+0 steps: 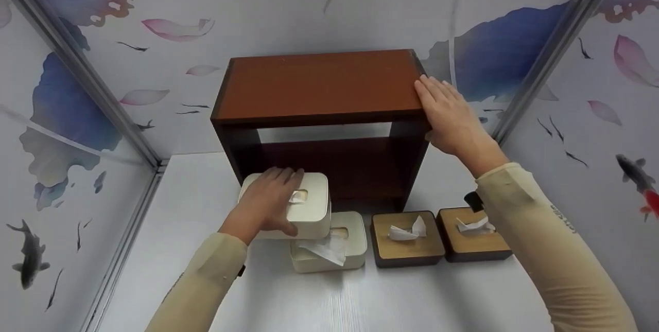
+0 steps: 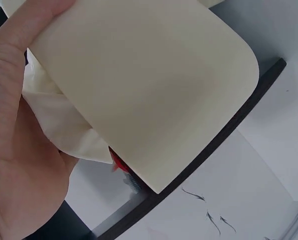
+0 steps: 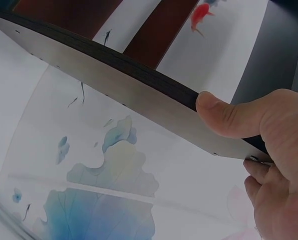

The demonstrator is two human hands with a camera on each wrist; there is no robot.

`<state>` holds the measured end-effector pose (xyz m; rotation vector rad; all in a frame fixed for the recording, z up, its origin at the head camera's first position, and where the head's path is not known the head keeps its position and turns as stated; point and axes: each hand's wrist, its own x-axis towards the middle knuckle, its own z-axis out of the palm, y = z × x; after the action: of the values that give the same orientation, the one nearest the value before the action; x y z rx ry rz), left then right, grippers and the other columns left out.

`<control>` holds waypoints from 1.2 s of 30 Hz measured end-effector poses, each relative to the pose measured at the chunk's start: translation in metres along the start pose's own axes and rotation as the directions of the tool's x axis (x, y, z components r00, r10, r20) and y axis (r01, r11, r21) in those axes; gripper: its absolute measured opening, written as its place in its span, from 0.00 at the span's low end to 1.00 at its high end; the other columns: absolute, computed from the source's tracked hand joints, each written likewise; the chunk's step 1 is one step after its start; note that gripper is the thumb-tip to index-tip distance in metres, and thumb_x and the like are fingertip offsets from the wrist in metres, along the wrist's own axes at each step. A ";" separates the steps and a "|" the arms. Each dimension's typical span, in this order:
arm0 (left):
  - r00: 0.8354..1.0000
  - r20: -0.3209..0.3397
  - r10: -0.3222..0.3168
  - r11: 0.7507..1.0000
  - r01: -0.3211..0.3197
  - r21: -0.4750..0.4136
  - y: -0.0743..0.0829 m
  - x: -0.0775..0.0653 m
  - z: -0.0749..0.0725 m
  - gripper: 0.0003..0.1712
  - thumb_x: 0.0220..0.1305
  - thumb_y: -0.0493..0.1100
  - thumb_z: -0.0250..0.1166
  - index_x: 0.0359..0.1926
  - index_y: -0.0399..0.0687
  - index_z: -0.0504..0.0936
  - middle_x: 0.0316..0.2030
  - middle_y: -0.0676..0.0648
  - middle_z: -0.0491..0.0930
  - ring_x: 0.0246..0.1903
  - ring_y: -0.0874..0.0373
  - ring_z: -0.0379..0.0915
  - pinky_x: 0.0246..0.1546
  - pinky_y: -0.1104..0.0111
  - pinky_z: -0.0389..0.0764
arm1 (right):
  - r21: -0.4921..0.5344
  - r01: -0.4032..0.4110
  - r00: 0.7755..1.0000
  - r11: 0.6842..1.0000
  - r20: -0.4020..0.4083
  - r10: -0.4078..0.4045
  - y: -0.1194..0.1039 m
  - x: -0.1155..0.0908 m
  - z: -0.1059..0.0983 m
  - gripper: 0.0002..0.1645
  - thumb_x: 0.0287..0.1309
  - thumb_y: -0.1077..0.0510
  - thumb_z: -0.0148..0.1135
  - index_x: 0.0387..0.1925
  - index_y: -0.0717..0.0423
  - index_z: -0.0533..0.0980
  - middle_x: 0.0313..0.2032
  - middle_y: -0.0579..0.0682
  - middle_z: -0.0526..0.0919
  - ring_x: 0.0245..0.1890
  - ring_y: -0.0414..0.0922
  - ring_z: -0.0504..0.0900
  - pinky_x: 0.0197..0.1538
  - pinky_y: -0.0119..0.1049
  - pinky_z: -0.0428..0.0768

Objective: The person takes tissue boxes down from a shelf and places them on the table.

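My left hand grips a cream tissue box from above, its fingers over the lid and its thumb at the near side. The box is at the front left of a brown wooden shelf, overlapping its left side panel in the head view. In the left wrist view, one plain face of the cream box fills much of the picture. My right hand holds the shelf's upper right corner, fingers along the top edge. The thumb lies against the dark front edge in the right wrist view.
A second cream tissue box with a tissue sticking out stands on the white table, partly behind the held one. Two dark tissue boxes with wooden lids, one left and one right, stand to its right. Patterned walls enclose the table.
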<state>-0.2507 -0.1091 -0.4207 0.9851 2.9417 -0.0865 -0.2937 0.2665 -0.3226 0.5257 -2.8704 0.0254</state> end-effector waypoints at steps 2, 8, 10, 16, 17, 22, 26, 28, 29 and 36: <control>1.000 0.000 0.005 1.000 -0.005 -0.005 -0.002 -0.006 0.002 0.71 0.31 0.67 0.78 0.74 0.41 0.56 0.68 0.38 0.66 0.69 0.43 0.61 0.74 0.55 0.57 | 0.009 -0.002 1.000 1.000 0.001 0.002 0.000 0.000 0.000 0.60 0.41 0.69 0.72 0.74 0.66 0.49 0.74 0.65 0.51 0.75 0.61 0.51 0.77 0.54 0.49; 0.998 -0.054 0.010 1.000 -0.011 -0.021 -0.010 -0.023 0.006 0.70 0.29 0.65 0.79 0.72 0.41 0.59 0.65 0.38 0.69 0.67 0.42 0.64 0.73 0.54 0.60 | 0.028 -0.008 1.000 1.000 0.003 0.008 0.001 0.000 -0.001 0.61 0.41 0.68 0.72 0.74 0.66 0.49 0.75 0.65 0.51 0.75 0.61 0.50 0.77 0.55 0.48; 0.998 -0.067 0.010 1.000 -0.011 -0.012 -0.013 -0.028 0.008 0.70 0.28 0.65 0.80 0.72 0.41 0.60 0.64 0.38 0.70 0.66 0.42 0.65 0.72 0.54 0.62 | 0.029 -0.006 1.000 1.000 0.000 0.006 0.001 0.000 -0.001 0.61 0.41 0.68 0.72 0.74 0.66 0.49 0.75 0.65 0.51 0.75 0.61 0.50 0.77 0.54 0.48; 0.997 -0.079 0.002 1.000 -0.003 -0.013 -0.026 -0.045 0.016 0.71 0.26 0.65 0.80 0.72 0.41 0.60 0.64 0.38 0.71 0.65 0.43 0.66 0.72 0.55 0.62 | 0.037 -0.001 1.000 0.999 -0.011 0.002 0.001 -0.001 0.000 0.60 0.41 0.69 0.70 0.74 0.65 0.49 0.75 0.65 0.51 0.76 0.61 0.50 0.77 0.54 0.48; 0.997 -0.080 -0.002 1.000 0.001 -0.015 -0.029 -0.048 0.018 0.71 0.26 0.65 0.80 0.72 0.41 0.60 0.64 0.38 0.71 0.65 0.43 0.66 0.72 0.55 0.62 | 0.038 -0.001 1.000 0.999 -0.013 0.001 0.001 -0.001 0.000 0.60 0.41 0.69 0.70 0.74 0.66 0.49 0.75 0.65 0.51 0.75 0.61 0.50 0.77 0.54 0.49; 0.997 -0.080 -0.025 1.000 0.024 -0.013 -0.039 -0.059 0.028 0.71 0.25 0.64 0.81 0.71 0.41 0.60 0.64 0.38 0.70 0.66 0.42 0.65 0.71 0.55 0.63 | 0.040 0.000 1.000 0.999 -0.020 0.000 0.001 -0.001 0.001 0.60 0.40 0.69 0.71 0.74 0.66 0.50 0.74 0.65 0.52 0.75 0.61 0.51 0.77 0.54 0.49; 0.996 -0.086 -0.033 0.999 0.033 -0.003 -0.045 -0.066 0.037 0.71 0.24 0.63 0.81 0.71 0.40 0.61 0.64 0.38 0.70 0.65 0.42 0.66 0.71 0.55 0.63 | 0.039 0.003 1.000 0.999 -0.025 -0.002 0.002 0.000 0.002 0.60 0.40 0.69 0.71 0.74 0.66 0.50 0.74 0.66 0.52 0.75 0.61 0.51 0.77 0.53 0.49; 0.995 -0.099 -0.031 0.999 0.032 0.003 -0.048 -0.070 0.043 0.70 0.24 0.63 0.81 0.70 0.40 0.62 0.63 0.38 0.71 0.64 0.42 0.67 0.70 0.55 0.64 | 0.039 0.004 1.000 0.999 -0.025 -0.003 0.002 0.000 0.002 0.60 0.39 0.69 0.71 0.74 0.66 0.50 0.74 0.66 0.52 0.75 0.61 0.51 0.77 0.53 0.48; 0.994 -0.103 -0.032 0.999 0.033 0.008 -0.049 -0.071 0.046 0.70 0.24 0.63 0.81 0.70 0.40 0.62 0.63 0.38 0.71 0.64 0.42 0.67 0.70 0.55 0.64 | 0.039 0.003 1.000 0.999 -0.023 -0.002 0.003 0.001 0.002 0.60 0.39 0.69 0.71 0.74 0.66 0.50 0.74 0.66 0.52 0.75 0.61 0.51 0.78 0.53 0.48; 0.992 -0.104 -0.074 0.997 0.075 -0.001 -0.056 -0.082 0.063 0.70 0.23 0.61 0.82 0.70 0.39 0.63 0.62 0.39 0.72 0.62 0.43 0.68 0.69 0.54 0.65 | 0.056 0.003 1.000 0.998 -0.016 -0.002 0.002 0.001 0.002 0.61 0.39 0.69 0.71 0.74 0.67 0.50 0.74 0.66 0.52 0.75 0.62 0.51 0.77 0.53 0.48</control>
<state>-0.2178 -0.2070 -0.4767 0.9069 3.0738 -0.0425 -0.2959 0.2683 -0.3247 0.5375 -2.8612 0.1093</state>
